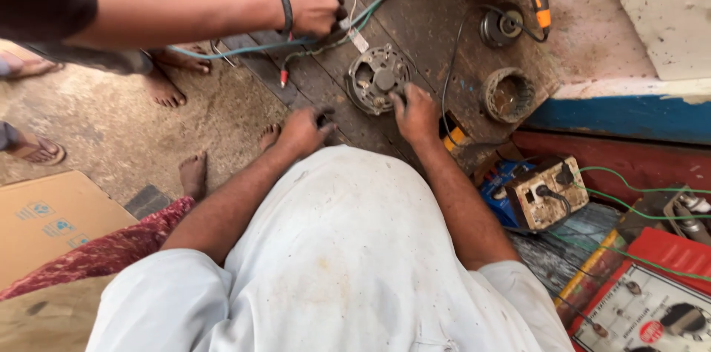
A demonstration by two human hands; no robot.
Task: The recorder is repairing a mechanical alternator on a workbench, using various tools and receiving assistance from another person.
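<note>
2 hands (304, 132) (416, 116) flank 1 round metal alternator housing (376, 78).

- My right hand (416, 116) touches the near edge of the round housing (378, 78), which lies on the plank bench (429, 18).
- My left hand (302, 132) sits left of the housing.
- A co-worker's hand (315, 10) lies behind, among wires (296, 44).
- The stator ring (508, 94) lies right of the housing; the socket box (546, 193) lies nearer, right of my arm.
</note>
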